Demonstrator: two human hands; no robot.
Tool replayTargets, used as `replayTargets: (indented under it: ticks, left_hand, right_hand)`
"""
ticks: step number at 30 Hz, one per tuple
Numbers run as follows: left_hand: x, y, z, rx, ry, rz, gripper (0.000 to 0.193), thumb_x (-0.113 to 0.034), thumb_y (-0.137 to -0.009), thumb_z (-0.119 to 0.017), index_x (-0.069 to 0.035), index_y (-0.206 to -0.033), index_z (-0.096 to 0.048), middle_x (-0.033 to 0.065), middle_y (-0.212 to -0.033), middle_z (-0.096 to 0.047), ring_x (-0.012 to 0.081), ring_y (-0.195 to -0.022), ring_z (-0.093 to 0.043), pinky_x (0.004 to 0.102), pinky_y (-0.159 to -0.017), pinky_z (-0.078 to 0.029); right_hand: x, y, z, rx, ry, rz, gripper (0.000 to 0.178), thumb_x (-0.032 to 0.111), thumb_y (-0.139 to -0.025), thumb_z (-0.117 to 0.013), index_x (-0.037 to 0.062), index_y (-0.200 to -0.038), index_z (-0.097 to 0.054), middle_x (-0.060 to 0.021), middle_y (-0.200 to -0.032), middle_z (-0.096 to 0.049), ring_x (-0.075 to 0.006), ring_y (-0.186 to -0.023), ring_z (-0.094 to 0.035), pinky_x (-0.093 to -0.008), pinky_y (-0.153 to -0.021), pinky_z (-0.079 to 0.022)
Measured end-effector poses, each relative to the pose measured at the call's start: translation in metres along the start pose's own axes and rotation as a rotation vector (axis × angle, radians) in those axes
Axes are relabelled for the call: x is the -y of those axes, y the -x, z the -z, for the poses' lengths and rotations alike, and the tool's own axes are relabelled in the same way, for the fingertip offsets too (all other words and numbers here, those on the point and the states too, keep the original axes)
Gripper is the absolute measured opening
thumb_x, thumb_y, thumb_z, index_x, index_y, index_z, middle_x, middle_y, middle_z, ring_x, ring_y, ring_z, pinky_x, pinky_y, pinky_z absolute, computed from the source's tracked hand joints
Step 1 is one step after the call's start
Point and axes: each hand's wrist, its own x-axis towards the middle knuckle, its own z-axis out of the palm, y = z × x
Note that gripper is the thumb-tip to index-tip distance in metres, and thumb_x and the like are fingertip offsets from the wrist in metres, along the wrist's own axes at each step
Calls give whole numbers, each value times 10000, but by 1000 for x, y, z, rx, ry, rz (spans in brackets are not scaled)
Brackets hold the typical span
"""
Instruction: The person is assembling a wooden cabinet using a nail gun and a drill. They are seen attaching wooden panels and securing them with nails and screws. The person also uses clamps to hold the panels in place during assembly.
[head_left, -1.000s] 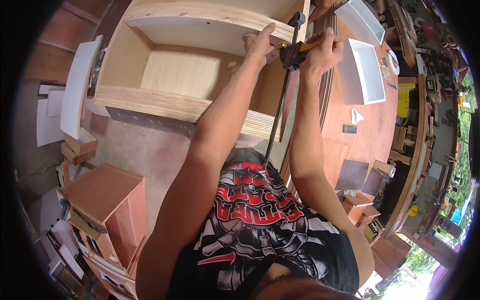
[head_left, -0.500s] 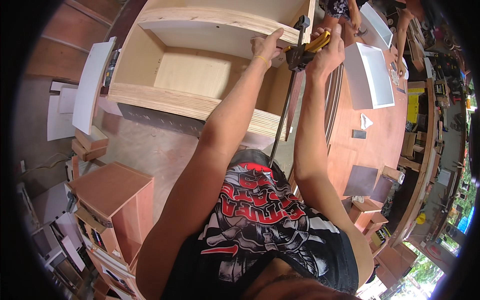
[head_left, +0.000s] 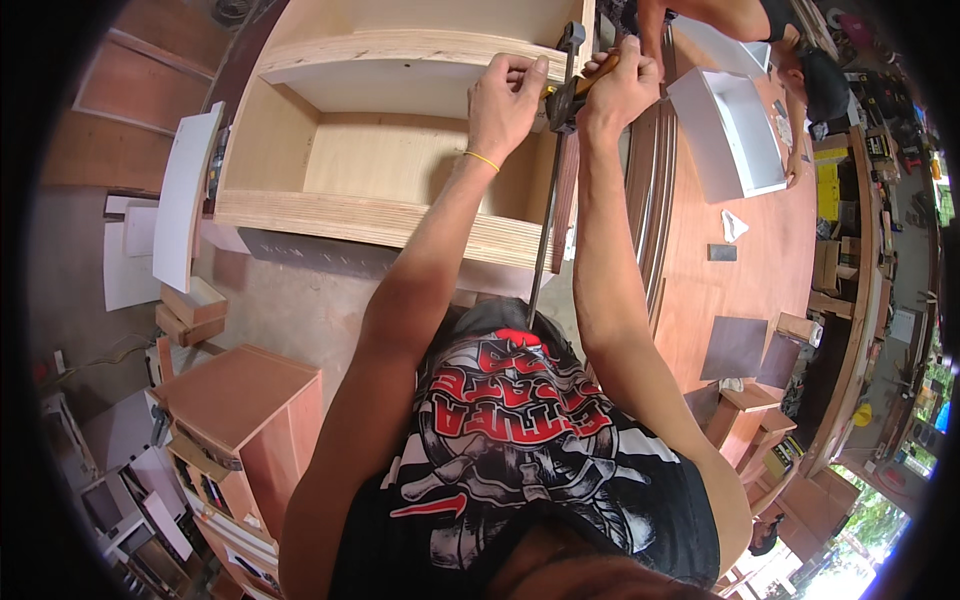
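A long dark bar clamp lies along the right end of an open plywood cabinet, its bar running back toward my shirt. My right hand is wrapped round the clamp's orange-yellow handle, just right of the cabinet's edge. Just left of the clamp head, my left hand is raised over the cabinet opening with its fingers curled together. Whatever those fingertips may hold is too small or hidden to make out. Pale inner panels and a cross rail show in the cabinet.
A white open box stands on the wooden worktop at right, where another person works. A white panel leans at left. Nearer, a brown wooden cabinet stands at lower left. Shelves of tools line the far right.
My left hand has drawn back from the clamp and its fingers have curled in. My right hand stays on the handle, which has turned. The other person leans further into view.
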Motion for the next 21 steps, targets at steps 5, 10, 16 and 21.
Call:
replayTargets:
  ticks: [5, 10, 16, 21]
  left_hand:
    - [-35, 2, -40, -31, 65, -193, 579, -513, -1001, -575, 53, -1092, -654, 221, -1100, -639, 320, -948, -685, 401, -837, -551]
    - [-46, -1, -80, -22, 39, -190, 770, -683, -953, -503, 45, -1179, -608, 244, -1112, -608, 397, -1069, -605, 465, -935, -476]
    - [-57, -5, -93, -139, -28, -219, 855, -781, -905, -485, 41, -1063, -659, 234, -981, -653, 381, -951, -644, 465, -867, -499]
    - [-55, -5, -113, -297, 83, -229, 462, -542, -901, -649, -87, -823, -625, 184, -888, -672, 408, -822, -669, 505, -715, -530]
  right_hand:
    - [18, -2, 14, 205, 132, -8, 506, 445, -1072, -476, -33, -1011, -628, -95, -865, -652, -162, -828, -614, -315, -778, -495]
    - [21, -16, 44, 346, 11, -80, 736, 628, -1048, -372, -34, -1321, -541, -102, -1199, -581, -193, -1127, -533, -368, -1020, -421]
    - [19, -16, 62, 619, -89, -38, 730, 607, -1060, -358, 9, -1475, -418, -117, -1383, -520, -216, -1296, -491, -350, -1135, -346]
    - [17, -35, 80, 792, 111, -58, 963, 561, -866, -709, 0, -1555, -338, -152, -1489, -436, -283, -1389, -414, -403, -1170, -312]
